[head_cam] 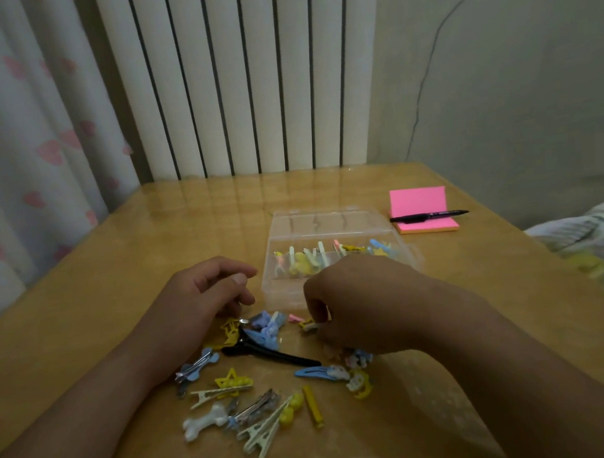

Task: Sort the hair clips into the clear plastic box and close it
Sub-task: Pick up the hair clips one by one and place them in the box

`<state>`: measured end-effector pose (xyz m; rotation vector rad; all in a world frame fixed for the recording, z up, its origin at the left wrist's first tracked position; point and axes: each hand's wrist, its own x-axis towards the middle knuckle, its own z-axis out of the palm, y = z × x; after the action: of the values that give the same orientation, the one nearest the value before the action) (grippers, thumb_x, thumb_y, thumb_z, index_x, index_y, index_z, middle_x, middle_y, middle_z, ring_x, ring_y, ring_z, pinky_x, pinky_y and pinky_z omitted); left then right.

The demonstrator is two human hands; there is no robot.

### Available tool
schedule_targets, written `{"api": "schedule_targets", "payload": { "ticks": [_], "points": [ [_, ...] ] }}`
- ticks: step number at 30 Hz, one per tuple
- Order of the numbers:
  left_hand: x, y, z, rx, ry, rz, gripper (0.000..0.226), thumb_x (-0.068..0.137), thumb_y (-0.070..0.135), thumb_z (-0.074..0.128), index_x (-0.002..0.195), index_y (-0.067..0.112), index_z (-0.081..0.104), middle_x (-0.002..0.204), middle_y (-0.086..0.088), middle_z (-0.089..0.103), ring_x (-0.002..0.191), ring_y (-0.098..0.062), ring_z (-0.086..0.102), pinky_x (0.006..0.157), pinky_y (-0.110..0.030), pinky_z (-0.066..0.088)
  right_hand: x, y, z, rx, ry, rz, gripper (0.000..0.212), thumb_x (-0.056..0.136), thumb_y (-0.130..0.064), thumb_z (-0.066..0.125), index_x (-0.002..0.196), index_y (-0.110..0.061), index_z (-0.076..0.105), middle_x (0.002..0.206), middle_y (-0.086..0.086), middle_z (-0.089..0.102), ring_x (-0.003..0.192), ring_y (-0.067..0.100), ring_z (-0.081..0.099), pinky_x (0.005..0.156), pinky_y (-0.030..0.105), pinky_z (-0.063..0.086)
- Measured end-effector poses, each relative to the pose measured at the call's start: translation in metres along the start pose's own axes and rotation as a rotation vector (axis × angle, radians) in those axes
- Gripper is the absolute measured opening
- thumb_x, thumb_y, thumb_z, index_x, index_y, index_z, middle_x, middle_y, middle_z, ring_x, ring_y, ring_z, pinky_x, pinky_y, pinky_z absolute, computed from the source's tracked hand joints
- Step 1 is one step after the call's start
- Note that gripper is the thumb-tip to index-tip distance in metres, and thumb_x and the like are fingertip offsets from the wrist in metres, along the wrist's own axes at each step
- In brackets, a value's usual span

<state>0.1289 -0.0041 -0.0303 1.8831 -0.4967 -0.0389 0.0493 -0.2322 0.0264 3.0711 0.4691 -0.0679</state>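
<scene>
**Item:** hair clips [233, 389], a loose lot of mixed types in the lower centre of the frame, on the wooden table [177, 226]. Includes a long black clip [271, 354], blue snap clips, yellow stars, a white bone shape, cream alligator clips and bare silver bars.

**Handling (judged):** light, stiff and small. The smooth surfaces are likely to skid on the glossy top, and the glued charms are probably the weak part. Pinch each across the flat bar, not by the charm.

**Container:** clear plastic box [289, 292], centre right, just above the lot. Its lid [324, 222] is open and some clips are already inside.

**Left hand** [206, 299]: rests left of the box, fingers loosely curled, nothing seen in it.

**Right hand** [360, 305]: fingers are curled down into the lot with the thumb by a small clip [308, 326]. Whether it grips the clip cannot be told.
</scene>
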Motion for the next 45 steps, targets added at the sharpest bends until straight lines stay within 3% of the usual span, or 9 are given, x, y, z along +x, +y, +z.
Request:
{"api": "schedule_targets", "payload": {
  "ticks": [6,11,16,21,28,31,36,40,45],
  "points": [
    [0.001,-0.001,0.001,-0.007,-0.015,-0.009,0.019,0.105,0.016,0.060,0.111,0.022,0.078,0.092,-0.007,0.078,0.086,-0.025,0.072,0.073,-0.017,0.055,0.004,0.016,-0.005,0.468,0.326,-0.014,0.011,0.094,-0.037,0.072,0.093,-0.031,0.064,0.084,-0.010,0.064,0.075,0.005,0.059,0.068,0.027,0.053],
    [0.002,-0.004,0.002,-0.009,-0.025,0.000,0.018,0.106,0.019,0.061,0.110,0.025,0.078,0.092,-0.004,0.079,0.086,-0.025,0.072,0.083,-0.038,0.057,0.016,0.030,0.006,0.704,0.523,0.157,0.015,0.095,-0.032,0.076,0.100,-0.034,0.062,0.085,-0.005,0.072,0.077,0.011,0.069,0.072,0.040,0.062],
    [0.004,-0.005,-0.001,-0.052,-0.014,-0.004,0.017,0.105,0.017,0.061,0.110,0.020,0.077,0.091,-0.008,0.079,0.076,-0.013,0.067,0.072,-0.024,0.053,0.040,0.021,0.010,0.637,0.417,0.244,0.012,0.092,-0.029,0.078,0.086,-0.029,0.068,0.087,-0.005,0.072,0.079,0.015,0.068,0.068,0.034,0.056],
    [0.006,-0.008,-0.002,-0.039,-0.029,0.011,0.015,0.105,0.023,0.062,0.111,0.022,0.076,0.092,-0.004,0.078,0.078,-0.012,0.069,0.077,-0.027,0.056,0.063,0.008,0.005,0.501,0.230,0.263,0.011,0.088,-0.030,0.082,0.084,-0.026,0.073,0.083,-0.007,0.072,0.077,0.009,0.067,0.064,0.029,0.052],
    [0.004,-0.007,-0.002,-0.029,-0.032,0.021,0.015,0.105,0.025,0.063,0.111,0.022,0.076,0.092,-0.004,0.079,0.079,-0.014,0.070,0.082,-0.038,0.058,0.087,-0.002,0.005,0.475,0.103,0.283,0.013,0.092,-0.030,0.078,0.092,-0.018,0.081,0.086,0.000,0.077,0.086,0.016,0.071,0.087,0.043,0.061],
    [0.003,-0.005,-0.002,-0.025,-0.032,0.024,0.015,0.105,0.024,0.062,0.112,0.020,0.076,0.093,-0.004,0.078,0.079,-0.013,0.069,0.082,-0.038,0.058,0.077,-0.001,0.005,0.435,0.167,0.284,0.014,0.095,-0.035,0.073,0.093,-0.023,0.079,0.085,-0.008,0.074,0.083,0.010,0.068,0.082,0.039,0.060],
    [0.002,-0.006,-0.003,-0.016,-0.040,0.025,0.015,0.105,0.026,0.062,0.111,0.022,0.075,0.093,-0.004,0.078,0.080,-0.014,0.070,0.082,-0.038,0.058,0.026,0.004,-0.008,0.486,0.549,0.239,0.008,0.099,-0.034,0.068,0.095,-0.032,0.075,0.084,-0.015,0.071,0.076,0.000,0.066,0.069,0.026,0.055],
    [0.002,-0.006,-0.002,0.000,-0.040,0.018,0.015,0.106,0.025,0.062,0.113,0.022,0.075,0.093,-0.003,0.078,0.081,-0.013,0.070,0.081,-0.033,0.057,-0.007,0.005,-0.012,0.549,0.311,0.202,0.009,0.098,-0.034,0.069,0.093,-0.033,0.076,0.075,-0.013,0.074,0.068,-0.003,0.068,0.060,0.019,0.050],
    [0.000,-0.005,-0.002,0.003,-0.029,0.012,0.016,0.106,0.024,0.061,0.113,0.022,0.076,0.093,-0.003,0.079,0.082,-0.015,0.071,0.082,-0.036,0.058,-0.008,-0.007,0.005,0.129,0.030,0.232,0.017,0.096,-0.042,0.067,0.103,-0.035,0.080,0.095,-0.014,0.073,0.083,0.004,0.068,0.080,0.036,0.061]
  ]
}}
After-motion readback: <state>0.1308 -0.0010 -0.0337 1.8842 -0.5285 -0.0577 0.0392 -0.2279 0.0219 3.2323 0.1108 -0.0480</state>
